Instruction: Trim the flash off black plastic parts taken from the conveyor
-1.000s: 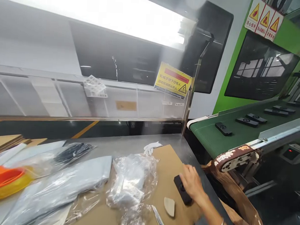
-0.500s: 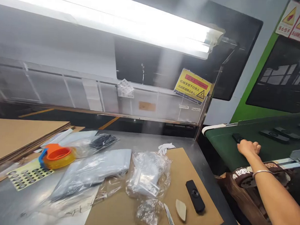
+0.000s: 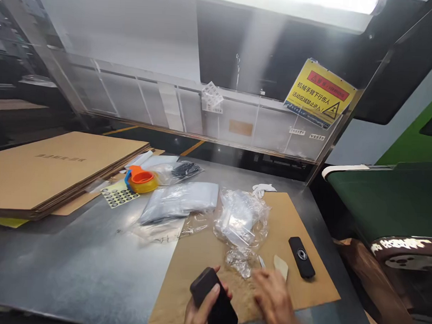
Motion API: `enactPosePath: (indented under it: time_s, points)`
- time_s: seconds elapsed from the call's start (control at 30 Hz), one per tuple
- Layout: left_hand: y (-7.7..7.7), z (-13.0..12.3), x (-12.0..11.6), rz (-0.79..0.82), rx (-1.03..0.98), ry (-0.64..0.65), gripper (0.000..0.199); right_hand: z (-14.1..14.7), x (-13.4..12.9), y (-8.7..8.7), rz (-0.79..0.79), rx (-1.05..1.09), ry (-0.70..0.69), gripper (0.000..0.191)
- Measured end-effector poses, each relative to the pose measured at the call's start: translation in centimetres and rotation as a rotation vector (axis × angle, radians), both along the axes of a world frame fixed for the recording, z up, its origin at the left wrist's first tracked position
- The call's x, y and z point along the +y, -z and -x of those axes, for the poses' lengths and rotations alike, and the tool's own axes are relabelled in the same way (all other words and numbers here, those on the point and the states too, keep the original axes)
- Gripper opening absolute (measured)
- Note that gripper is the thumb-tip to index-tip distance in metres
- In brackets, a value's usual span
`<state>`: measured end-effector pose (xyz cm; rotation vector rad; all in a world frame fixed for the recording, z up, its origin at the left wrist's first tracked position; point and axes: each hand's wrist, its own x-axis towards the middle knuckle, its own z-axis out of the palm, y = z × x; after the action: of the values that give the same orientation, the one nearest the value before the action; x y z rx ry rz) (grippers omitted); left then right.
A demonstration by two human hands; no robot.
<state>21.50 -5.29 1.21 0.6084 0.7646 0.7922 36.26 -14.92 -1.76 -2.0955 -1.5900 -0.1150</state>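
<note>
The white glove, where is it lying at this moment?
The white glove lies on the metal table, at the far left corner of the cardboard sheet, just behind the crumpled clear plastic.

The chunky rectangular block (image 3: 221,308) I gripped was plain black, and the slim black oblong piece (image 3: 302,258) with rounded corners had a pale ring around its dark round centre. I saw warm brown on the flat cardboard sheet (image 3: 197,261) and silvery grey on the metal tabletop (image 3: 90,261). My round plastic tape dispenser (image 3: 142,179) mixed orange, blue and yellow; the pale yellow paper sticker sheet (image 3: 118,196) carried rows of dark ovals. The wide fabric conveyor belt (image 3: 407,204) was deep green, while the yellow rectangular warning sign (image 3: 319,94) showed a red band, black characters and a blue strip.
</note>
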Motion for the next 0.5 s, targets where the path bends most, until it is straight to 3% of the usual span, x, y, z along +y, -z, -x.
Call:
enactPosePath:
  time_s: [0.03,0.1,0.2,0.3,0.4,0.5]
  points:
    - [0.0,0.6,-0.1,-0.088,0.013,0.031,0.060,-1.6,0.1,0.1,0.070,-0.023,0.175,0.040]
    - [0.1,1.8,-0.5,-0.279,0.030,0.142,0.052,-4.9,0.2,0.5,0.117,-0.015,0.319,0.043]
    - [0.4,3.5,-0.8,-0.484,0.083,0.309,0.048,-7.9,0.0,1.3,0.171,0.039,0.290,0.039]
    - [0.8,4.7,-0.6,-0.647,0.154,0.371,0.042,-7.1,-0.7,0.0,0.182,0.104,0.196,0.038]
    - [0.7,5.0,0.0,-0.771,0.189,0.435,0.032,-2.9,-1.1,-4.4,0.103,0.259,-0.057,0.039]
    - [0.0,4.6,0.2,-0.836,0.174,0.559,0.022,2.2,-0.4,-8.8,-0.013,0.339,-0.575,0.043]
